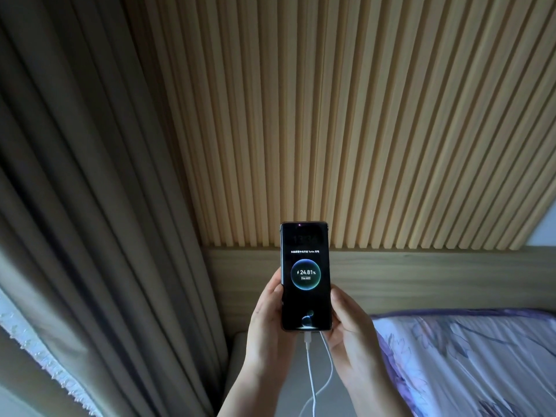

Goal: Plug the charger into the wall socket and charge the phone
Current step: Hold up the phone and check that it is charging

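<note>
A black phone (305,275) is held upright in front of me, screen lit with a round charging graphic that reads 24.81%. My left hand (267,314) grips its left edge and my right hand (349,323) grips its lower right corner. A white cable (310,365) is plugged into the phone's bottom and loops down out of view between my forearms. Neither the charger plug nor the wall socket is in view.
A wall of vertical wooden slats (346,115) rises behind the phone above a wooden headboard (421,275). Grey-brown curtains (90,206) hang on the left. A bed with a purple patterned cover (466,362) lies at lower right.
</note>
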`<state>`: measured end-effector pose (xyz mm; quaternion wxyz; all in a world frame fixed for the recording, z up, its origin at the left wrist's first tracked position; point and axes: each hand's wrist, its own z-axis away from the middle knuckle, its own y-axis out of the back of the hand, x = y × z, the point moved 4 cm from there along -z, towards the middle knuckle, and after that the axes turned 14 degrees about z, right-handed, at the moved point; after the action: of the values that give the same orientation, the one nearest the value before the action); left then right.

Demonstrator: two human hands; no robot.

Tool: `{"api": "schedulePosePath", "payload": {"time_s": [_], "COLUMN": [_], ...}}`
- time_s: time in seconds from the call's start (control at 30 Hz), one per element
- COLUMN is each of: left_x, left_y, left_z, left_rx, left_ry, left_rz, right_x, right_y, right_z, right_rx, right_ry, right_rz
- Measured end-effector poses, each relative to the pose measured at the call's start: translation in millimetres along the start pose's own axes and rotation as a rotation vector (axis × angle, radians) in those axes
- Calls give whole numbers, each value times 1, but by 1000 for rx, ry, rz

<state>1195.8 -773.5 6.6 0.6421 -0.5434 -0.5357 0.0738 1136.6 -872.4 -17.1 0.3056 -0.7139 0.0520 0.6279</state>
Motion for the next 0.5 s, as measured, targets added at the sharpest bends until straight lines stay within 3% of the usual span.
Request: {"api": "schedulePosePath", "payload": {"time_s": [0.2,0.5], "left_x": [-16,-68], "left_y": [27,109], "left_z": [-4,14], "left_rx": [74,307], "left_ry": [41,229], "left_rz": [36,127], "right_x": [23,115], "right_y": [7,39], "right_z": [-6,-5], "right_rx": [0,165], "right_ry": [-44,-312], "right_rz": [12,90]}}
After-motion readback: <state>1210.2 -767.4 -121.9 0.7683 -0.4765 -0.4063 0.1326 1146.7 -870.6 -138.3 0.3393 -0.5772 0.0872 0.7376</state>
